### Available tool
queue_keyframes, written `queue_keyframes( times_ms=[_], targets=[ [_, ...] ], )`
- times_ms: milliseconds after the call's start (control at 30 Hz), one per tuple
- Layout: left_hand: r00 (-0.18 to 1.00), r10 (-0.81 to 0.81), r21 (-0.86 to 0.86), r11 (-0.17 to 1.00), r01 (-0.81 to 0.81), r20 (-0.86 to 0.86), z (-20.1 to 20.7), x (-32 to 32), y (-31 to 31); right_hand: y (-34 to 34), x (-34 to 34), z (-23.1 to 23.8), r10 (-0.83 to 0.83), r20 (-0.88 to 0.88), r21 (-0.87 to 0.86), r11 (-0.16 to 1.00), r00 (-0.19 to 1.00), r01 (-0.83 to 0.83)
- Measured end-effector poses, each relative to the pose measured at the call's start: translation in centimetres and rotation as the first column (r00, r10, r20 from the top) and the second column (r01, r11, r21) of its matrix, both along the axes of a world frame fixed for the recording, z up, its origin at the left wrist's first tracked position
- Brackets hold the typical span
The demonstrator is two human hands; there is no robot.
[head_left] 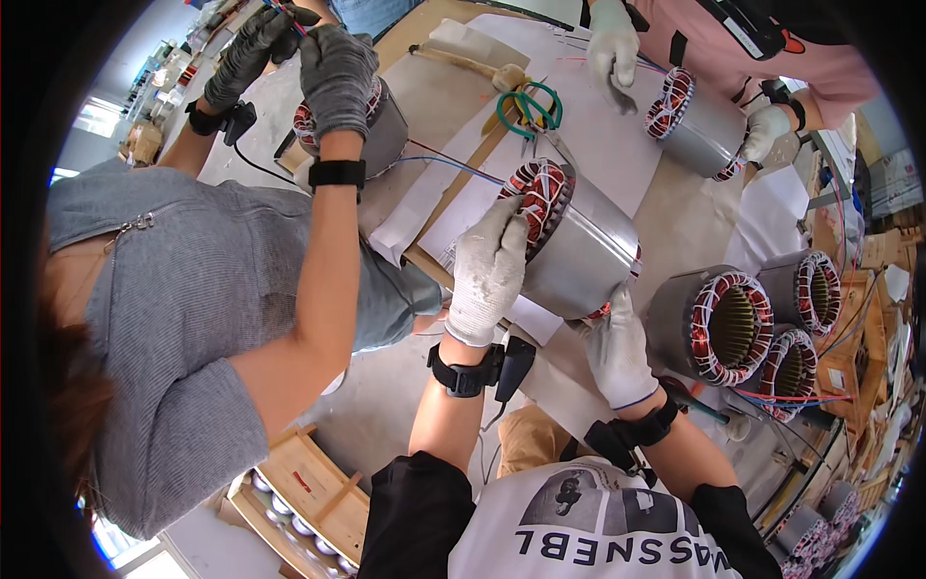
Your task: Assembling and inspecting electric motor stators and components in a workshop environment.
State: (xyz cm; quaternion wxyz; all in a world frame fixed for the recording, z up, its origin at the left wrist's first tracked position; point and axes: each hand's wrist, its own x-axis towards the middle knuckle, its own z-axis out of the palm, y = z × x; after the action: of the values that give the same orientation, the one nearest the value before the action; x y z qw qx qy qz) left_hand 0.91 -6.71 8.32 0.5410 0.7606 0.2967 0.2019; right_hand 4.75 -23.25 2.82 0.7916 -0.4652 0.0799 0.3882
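Observation:
Between my two gloved hands lies a motor stator (pixel 584 246), a silver metal cylinder on its side with red windings laced in white at both ends. White-gloved, my left hand (pixel 489 270) presses its fingers on the winding (pixel 542 201) at the far left end. My right hand (pixel 620 349), also in a white glove, grips the near right end, its fingertips partly hidden by the cylinder. Red and blue lead wires (pixel 449 166) run left from the far end. Just beyond the stator lie green-handled scissors (pixel 529 111).
A wooden-handled mallet (pixel 502 75) lies at the back. Several finished-looking stators (pixel 712 326) stand at right. A co-worker's dark gloves (pixel 338 82) work another stator at left; across the table, a second co-worker's white gloves (pixel 767 133) handle one. A wooden crate (pixel 309 482) sits below left.

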Motion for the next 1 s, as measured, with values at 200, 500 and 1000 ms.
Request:
queue_keyframes(
  times_ms=[200, 500, 1000],
  targets=[
    [1.000, 0.004, 0.005, 1.000, -0.004, -0.001, -0.3, -0.3, 0.1, 0.3, -0.5, 0.3, -0.017, 0.070, 0.046, 0.999, 0.997, 0.014],
    [0.992, 0.049, 0.080, 0.995, -0.059, 0.114, -0.4, -0.2, -0.1, 0.2, -0.4, -0.9, -0.029, 0.055, 0.009, 1.000, 0.998, 0.029],
    [0.998, 0.054, -0.049, 0.997, -0.055, -0.023, -0.3, -0.1, -0.4, 0.0, -0.5, -1.1, -0.045, 0.092, -0.040, 0.998, 0.995, 0.049]
  ],
)
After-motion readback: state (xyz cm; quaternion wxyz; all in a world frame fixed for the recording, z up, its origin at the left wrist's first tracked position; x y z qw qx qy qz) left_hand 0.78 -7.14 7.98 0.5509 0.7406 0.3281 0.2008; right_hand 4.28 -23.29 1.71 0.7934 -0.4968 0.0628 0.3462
